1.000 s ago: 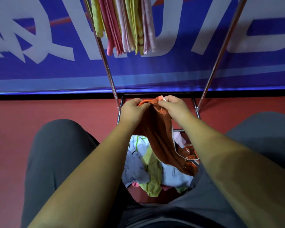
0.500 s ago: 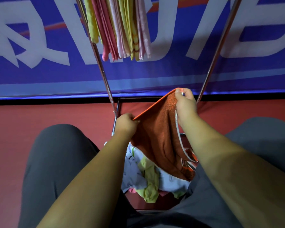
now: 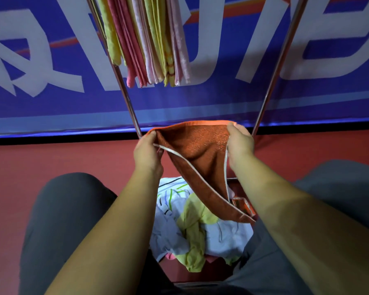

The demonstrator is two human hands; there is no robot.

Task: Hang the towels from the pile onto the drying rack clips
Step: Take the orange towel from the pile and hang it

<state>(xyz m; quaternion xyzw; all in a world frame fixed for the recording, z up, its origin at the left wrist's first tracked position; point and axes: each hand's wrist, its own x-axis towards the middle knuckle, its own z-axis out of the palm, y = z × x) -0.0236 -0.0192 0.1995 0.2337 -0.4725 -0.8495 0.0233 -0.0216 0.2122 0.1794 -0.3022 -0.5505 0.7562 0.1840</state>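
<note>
Pinching the top corners, the left hand [image 3: 147,153] and right hand [image 3: 240,143] hold the orange towel [image 3: 197,154] stretched between them, low between the drying rack [image 3: 274,67] legs. Its tail sags onto the pile of towels [image 3: 198,228] between the knees. Above, hung towels [image 3: 145,39] in pink and yellow dangle close together before a blue banner [image 3: 51,107].

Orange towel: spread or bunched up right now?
The orange towel is partly spread: left hand and right hand pinch its top edge stretched between them; the rest sags in folds over the pile.
</note>
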